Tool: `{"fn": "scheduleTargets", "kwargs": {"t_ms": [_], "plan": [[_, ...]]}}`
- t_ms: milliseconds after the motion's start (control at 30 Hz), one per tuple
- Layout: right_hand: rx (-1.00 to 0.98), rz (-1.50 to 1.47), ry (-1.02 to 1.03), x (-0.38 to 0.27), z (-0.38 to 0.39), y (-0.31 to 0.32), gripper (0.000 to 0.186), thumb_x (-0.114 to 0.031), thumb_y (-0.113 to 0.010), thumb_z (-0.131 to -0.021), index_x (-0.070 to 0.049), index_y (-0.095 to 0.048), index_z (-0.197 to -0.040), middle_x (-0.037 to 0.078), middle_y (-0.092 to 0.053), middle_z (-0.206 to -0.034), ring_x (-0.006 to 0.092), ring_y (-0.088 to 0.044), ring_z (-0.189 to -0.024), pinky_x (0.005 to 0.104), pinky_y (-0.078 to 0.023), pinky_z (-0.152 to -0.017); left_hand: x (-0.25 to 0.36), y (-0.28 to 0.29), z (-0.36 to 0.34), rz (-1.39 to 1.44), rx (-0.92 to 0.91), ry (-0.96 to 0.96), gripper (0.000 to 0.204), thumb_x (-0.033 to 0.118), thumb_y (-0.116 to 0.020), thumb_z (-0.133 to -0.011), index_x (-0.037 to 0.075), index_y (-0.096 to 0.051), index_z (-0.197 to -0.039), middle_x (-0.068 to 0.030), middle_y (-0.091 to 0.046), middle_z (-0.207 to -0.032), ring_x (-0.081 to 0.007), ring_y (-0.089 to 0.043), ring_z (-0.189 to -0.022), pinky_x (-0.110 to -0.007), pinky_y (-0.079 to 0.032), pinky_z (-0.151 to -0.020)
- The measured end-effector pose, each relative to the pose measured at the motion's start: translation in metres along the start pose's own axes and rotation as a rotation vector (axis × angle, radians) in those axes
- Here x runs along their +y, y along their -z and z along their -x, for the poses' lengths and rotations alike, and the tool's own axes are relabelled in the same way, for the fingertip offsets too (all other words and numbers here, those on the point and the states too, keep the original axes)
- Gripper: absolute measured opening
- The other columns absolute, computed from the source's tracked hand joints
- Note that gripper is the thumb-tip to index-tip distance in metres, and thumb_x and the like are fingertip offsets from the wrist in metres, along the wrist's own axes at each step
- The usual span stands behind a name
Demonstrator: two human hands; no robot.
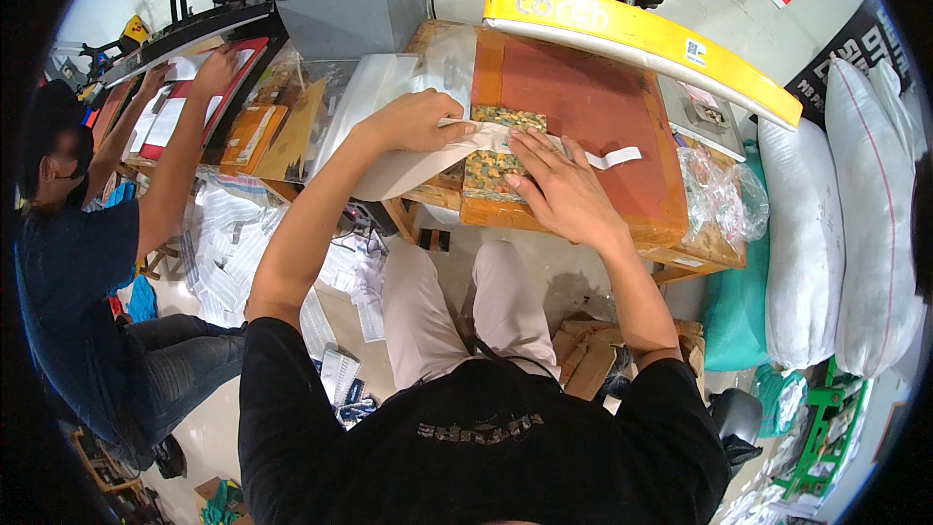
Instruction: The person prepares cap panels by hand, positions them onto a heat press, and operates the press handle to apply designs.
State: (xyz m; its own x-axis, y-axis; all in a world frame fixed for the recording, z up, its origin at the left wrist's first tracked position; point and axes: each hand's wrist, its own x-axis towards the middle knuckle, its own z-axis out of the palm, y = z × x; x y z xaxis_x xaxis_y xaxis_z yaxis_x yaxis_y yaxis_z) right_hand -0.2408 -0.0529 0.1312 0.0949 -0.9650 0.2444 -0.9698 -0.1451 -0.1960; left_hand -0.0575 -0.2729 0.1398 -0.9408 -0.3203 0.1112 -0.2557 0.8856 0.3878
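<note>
My left hand (423,122) is clamped on the pale sheet (413,167), fingers curled over its edge; the sheet lies partly across the speckled pad (494,175) and hangs past the table's near edge to the left. My right hand (569,185) lies palm down with fingers extended, gripping nothing, over the sheet and pad. Just beyond its fingers, a white strip (619,157) rests on the red mat (622,117). The yellow lamp (641,24) stands above the table (564,224).

Beige fabric (406,170) hid part of the speckled block (491,180) from me | tray pieces (709,114) were too small to identify
</note>
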Motion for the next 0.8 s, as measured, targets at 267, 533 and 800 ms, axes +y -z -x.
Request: {"fn": "scheduleTargets", "kwargs": {"t_ms": [267, 533, 800], "plan": [[0.003, -0.007, 0.003, 0.0, -0.001, -0.002, 0.055, -0.038, -0.042, -0.106, -0.001, -0.045, -0.147, 0.014, -0.044, -0.155, 0.0284, -0.036, -0.147, 0.0525, -0.023, -0.12, -0.004, -0.001, -0.001, 0.006, -0.036, 0.032, 0.044, 0.04, -0.06, -0.098, 0.001, -0.068, -0.08, -0.0219, -0.066, -0.076, -0.0387, -0.064, -0.072, -0.046, -0.048, -0.067], [0.041, -0.025, 0.02, 0.0, 0.001, -0.003, 0.055, -0.038, -0.043, -0.106, 0.001, -0.046, -0.146, 0.016, -0.046, -0.153, 0.0305, -0.039, -0.145, 0.0528, -0.024, -0.119, 0.003, 0.003, -0.001, 0.0, -0.053, 0.058, 0.043, 0.04, -0.061, -0.098, 0.001, -0.07, -0.082, -0.0222, -0.067, -0.079, -0.0387, -0.065, -0.074, -0.046, -0.048, -0.069], [0.069, -0.126, -0.027, 0.002, 0.003, 0.007, 0.055, -0.037, -0.045, -0.105, 0.003, -0.048, -0.144, 0.02, -0.048, -0.15, 0.0331, -0.042, -0.143, 0.0544, -0.026, -0.118, 0.0, 0.001, -0.001, -0.004, -0.029, 0.012, 0.042, 0.038, -0.06, -0.097, 0.0, -0.07, -0.082, -0.0216, -0.067, -0.078, -0.0385, -0.064, -0.074, -0.046, -0.048, -0.069]]}}
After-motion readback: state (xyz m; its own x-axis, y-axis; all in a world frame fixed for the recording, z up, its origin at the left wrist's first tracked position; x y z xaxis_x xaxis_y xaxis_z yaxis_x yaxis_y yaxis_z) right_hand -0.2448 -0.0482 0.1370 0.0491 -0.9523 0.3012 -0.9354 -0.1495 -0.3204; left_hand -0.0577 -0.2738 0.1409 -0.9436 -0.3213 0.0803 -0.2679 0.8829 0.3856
